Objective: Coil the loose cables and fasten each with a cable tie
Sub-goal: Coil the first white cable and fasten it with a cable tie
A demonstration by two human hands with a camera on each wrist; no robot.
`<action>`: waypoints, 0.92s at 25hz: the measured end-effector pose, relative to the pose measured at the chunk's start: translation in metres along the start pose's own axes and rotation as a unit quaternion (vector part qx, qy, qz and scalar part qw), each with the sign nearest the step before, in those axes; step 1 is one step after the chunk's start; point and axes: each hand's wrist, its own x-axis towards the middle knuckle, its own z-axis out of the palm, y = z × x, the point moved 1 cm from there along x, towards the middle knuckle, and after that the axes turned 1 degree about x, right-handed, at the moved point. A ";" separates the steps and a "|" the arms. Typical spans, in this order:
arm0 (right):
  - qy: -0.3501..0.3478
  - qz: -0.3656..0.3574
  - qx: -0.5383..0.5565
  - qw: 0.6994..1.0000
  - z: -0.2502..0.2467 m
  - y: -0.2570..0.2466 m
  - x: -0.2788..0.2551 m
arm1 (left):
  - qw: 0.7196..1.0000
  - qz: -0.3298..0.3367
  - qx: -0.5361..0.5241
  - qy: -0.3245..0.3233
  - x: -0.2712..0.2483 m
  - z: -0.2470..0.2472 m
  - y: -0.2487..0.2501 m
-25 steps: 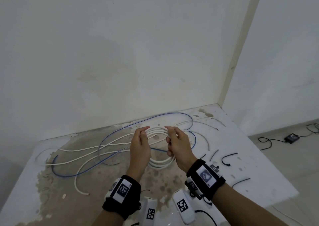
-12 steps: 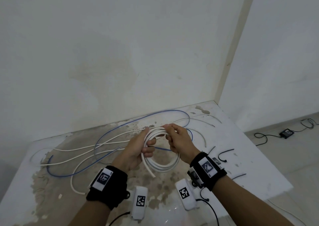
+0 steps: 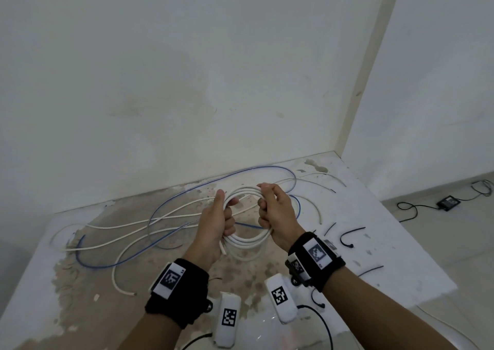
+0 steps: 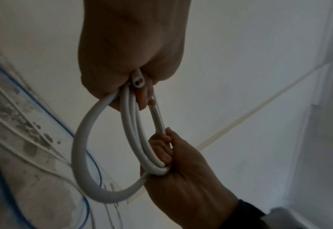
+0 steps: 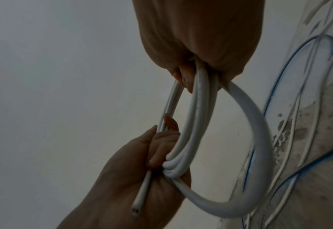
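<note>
You stand at a big white table (image 3: 401, 256), and your hands are held up over the middle of it. Between them is the white cable coil (image 3: 248, 238), a ring of a few loops. Your left hand (image 3: 213, 224) is wrapped tight round one side of the ring, with the cut end (image 3: 222, 249) poking out under your fist. Your right hand (image 3: 278, 216) is wrapped tight round the other side. I think you hold both sides so the loops stay together and do not spring open before a tie goes on.

Past your hands, more loose white cables (image 3: 133, 225) and a blue cable (image 3: 165, 208) lie spread out, not coiled yet. The blue one runs under the ring, so it could catch. Black cable ties (image 3: 350, 238) lie just to the right of your right hand. Both hands are full, so one must let go to pick up a tie.
</note>
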 end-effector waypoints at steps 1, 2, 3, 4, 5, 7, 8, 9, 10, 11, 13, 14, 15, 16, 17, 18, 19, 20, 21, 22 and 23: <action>-0.006 0.003 0.001 1.000 0.001 0.000 -0.001 | 1.000 0.008 0.019 -0.001 0.003 -0.002 0.002; -0.009 0.006 0.001 1.000 0.001 0.000 -0.002 | 0.999 0.014 0.036 -0.005 0.005 -0.003 0.002; -0.008 0.008 0.000 1.000 0.001 0.000 -0.002 | 0.998 0.024 0.053 -0.013 0.004 -0.003 0.003; -0.005 0.006 -0.005 1.000 0.000 -0.001 -0.002 | 0.996 0.044 0.080 -0.019 0.004 -0.004 0.002; -0.006 -0.001 -0.015 1.000 0.000 -0.002 -0.002 | 0.989 0.076 0.125 -0.022 0.003 -0.005 0.001; -0.026 -0.018 -0.060 0.998 -0.001 -0.011 -0.003 | 0.957 0.156 0.244 -0.006 0.003 -0.011 -0.001; -0.049 -0.023 -0.095 0.994 -0.001 -0.016 -0.003 | 0.936 0.198 0.292 0.010 0.005 -0.016 0.001; -0.077 -0.024 -0.135 0.987 -0.002 -0.021 -0.004 | 0.920 0.226 0.321 0.011 0.007 -0.019 0.006; -0.108 -0.024 -0.174 0.978 -0.001 -0.024 -0.004 | 0.911 0.235 0.339 -0.010 0.012 -0.019 0.012; -0.135 -0.026 -0.207 0.969 0.001 -0.025 -0.005 | 0.905 0.222 0.359 -0.052 0.016 -0.017 0.019; -0.154 -0.031 -0.241 0.958 0.005 -0.025 -0.004 | 0.881 0.169 0.421 -0.135 0.018 -0.004 0.029; -0.147 -0.026 -0.240 0.959 0.007 -0.026 -0.003 | 0.861 0.163 0.461 -0.142 0.017 0.003 0.031; -0.137 -0.013 -0.229 0.964 0.008 -0.027 -0.002 | 0.844 0.174 0.491 -0.126 0.015 0.007 0.033; -0.131 0.002 -0.211 0.969 0.007 -0.029 -0.001 | 0.837 0.194 0.502 -0.096 0.015 0.009 0.033; -0.128 0.015 -0.190 0.973 0.005 -0.029 0.000 | 0.840 0.212 0.495 -0.059 0.014 0.007 0.033; -0.129 0.024 -0.167 0.977 0.003 -0.030 0.000 | 0.853 0.219 0.474 -0.022 0.014 0.005 0.030; -0.130 0.025 -0.149 0.980 0.002 -0.030 -0.001 | 0.868 0.217 0.447 0.010 0.015 0.002 0.029; -0.126 0.017 -0.138 0.982 0.002 -0.030 -0.001 | 0.883 0.213 0.417 0.030 0.016 0.001 0.026; -0.115 0.004 -0.136 0.984 0.003 -0.030 -0.001 | 0.902 0.202 0.380 0.036 0.017 0.002 0.022; -0.101 -0.011 -0.135 0.986 0.005 -0.030 -0.001 | 0.922 0.192 0.335 0.032 0.018 0.004 0.018; -0.089 -0.023 -0.129 0.987 0.007 -0.032 0.001 | 0.941 0.187 0.281 0.020 0.018 0.007 0.015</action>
